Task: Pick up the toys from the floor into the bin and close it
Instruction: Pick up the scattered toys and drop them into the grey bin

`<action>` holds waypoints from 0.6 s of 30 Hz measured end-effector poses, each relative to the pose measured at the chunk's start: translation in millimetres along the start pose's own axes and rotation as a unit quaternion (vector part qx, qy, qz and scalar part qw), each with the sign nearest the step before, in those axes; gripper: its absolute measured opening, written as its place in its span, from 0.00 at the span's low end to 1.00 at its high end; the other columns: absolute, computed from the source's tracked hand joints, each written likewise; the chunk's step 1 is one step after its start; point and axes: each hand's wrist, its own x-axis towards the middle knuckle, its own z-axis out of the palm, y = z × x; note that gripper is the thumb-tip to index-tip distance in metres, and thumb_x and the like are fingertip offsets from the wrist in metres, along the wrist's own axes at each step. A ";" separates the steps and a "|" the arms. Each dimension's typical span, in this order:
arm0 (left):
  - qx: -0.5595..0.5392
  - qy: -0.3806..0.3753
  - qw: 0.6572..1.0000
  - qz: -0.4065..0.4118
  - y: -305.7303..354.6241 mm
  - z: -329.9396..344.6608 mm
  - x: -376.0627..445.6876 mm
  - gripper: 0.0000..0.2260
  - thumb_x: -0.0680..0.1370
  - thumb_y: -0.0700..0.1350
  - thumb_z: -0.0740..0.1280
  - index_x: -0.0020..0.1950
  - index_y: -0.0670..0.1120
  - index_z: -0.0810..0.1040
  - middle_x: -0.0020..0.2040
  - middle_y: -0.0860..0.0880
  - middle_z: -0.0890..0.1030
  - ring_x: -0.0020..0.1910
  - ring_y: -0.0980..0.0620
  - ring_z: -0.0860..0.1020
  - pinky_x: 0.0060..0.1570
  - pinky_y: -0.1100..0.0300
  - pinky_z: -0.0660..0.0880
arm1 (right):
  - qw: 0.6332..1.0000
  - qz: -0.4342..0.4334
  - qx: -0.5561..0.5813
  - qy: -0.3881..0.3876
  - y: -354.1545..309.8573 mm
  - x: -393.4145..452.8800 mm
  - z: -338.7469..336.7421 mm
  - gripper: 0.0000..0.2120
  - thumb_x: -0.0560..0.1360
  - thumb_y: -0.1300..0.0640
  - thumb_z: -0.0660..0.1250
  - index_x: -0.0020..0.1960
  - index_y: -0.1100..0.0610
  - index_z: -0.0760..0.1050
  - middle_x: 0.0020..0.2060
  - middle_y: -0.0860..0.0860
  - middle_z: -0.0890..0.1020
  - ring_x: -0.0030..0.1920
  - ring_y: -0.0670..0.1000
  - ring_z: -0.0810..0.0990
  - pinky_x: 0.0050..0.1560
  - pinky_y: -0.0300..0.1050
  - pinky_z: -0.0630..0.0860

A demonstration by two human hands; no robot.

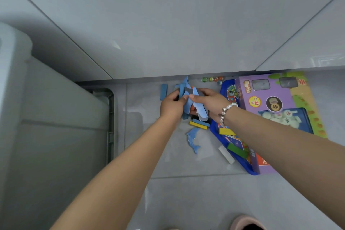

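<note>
Both my hands meet over a pile of toys on the floor by the wall. My left hand (170,105) grips a bunch of blue foam pieces (182,87). My right hand (209,101) pinches a grey block (189,90) against a larger blue foam shape (200,111). Below them lie a yellow block (198,125), a blue block (201,122) and a blue dolphin figure (193,140). Another blue block (163,91) lies to the left. The grey bin (46,117) stands open at the left, its inside hidden.
A purple game box (276,110) lies on a blue board (229,136) at the right, with yellow (226,131) and green (237,149) blocks on it and a white block (226,154) beside. Several marbles (212,79) sit along the wall. A pink slipper (246,223) shows at the bottom.
</note>
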 end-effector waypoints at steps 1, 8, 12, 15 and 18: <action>-0.015 -0.002 1.000 -0.009 0.4 -1.1 -1.3 0.12 0.79 0.41 0.63 0.63 0.47 0.77 0.55 0.48 0.81 0.53 0.50 0.79 0.54 0.57 0.77 | 1.000 0.000 0.005 0.004 0.8 0.1 0.2 0.23 0.72 0.62 0.70 0.65 0.61 0.70 0.55 0.62 0.79 0.46 0.58 0.82 0.47 0.54 0.80; 0.065 0.016 0.998 0.014 -4.1 -4.6 -3.3 0.13 0.80 0.43 0.63 0.63 0.48 0.77 0.57 0.48 0.81 0.55 0.50 0.79 0.55 0.57 0.76 | 0.998 -0.009 -0.048 0.028 5.5 1.7 7.6 0.18 0.69 0.58 0.73 0.57 0.55 0.75 0.52 0.60 0.81 0.50 0.60 0.82 0.52 0.60 0.79; 0.022 0.016 0.999 -0.018 -2.4 -3.8 -5.5 0.13 0.79 0.42 0.64 0.63 0.48 0.78 0.58 0.48 0.81 0.56 0.48 0.79 0.59 0.52 0.76 | 0.999 -0.011 -0.043 0.025 3.2 0.0 5.4 0.16 0.70 0.60 0.72 0.57 0.58 0.76 0.51 0.61 0.82 0.51 0.61 0.82 0.53 0.60 0.78; -0.022 0.009 0.999 -0.024 -3.3 -4.4 -7.6 0.14 0.78 0.40 0.64 0.63 0.47 0.77 0.59 0.47 0.80 0.57 0.48 0.79 0.60 0.51 0.75 | 0.999 -0.011 -0.029 0.017 2.1 -4.0 4.8 0.13 0.71 0.60 0.71 0.55 0.57 0.77 0.51 0.61 0.82 0.52 0.62 0.81 0.54 0.61 0.78; -0.062 0.008 0.998 -0.029 -4.0 -5.7 -12.7 0.14 0.78 0.39 0.64 0.64 0.46 0.77 0.59 0.47 0.80 0.57 0.48 0.79 0.60 0.53 0.75 | 1.000 -0.013 -0.016 0.009 2.8 -6.9 5.6 0.12 0.71 0.60 0.72 0.53 0.55 0.77 0.50 0.61 0.82 0.51 0.62 0.81 0.53 0.62 0.78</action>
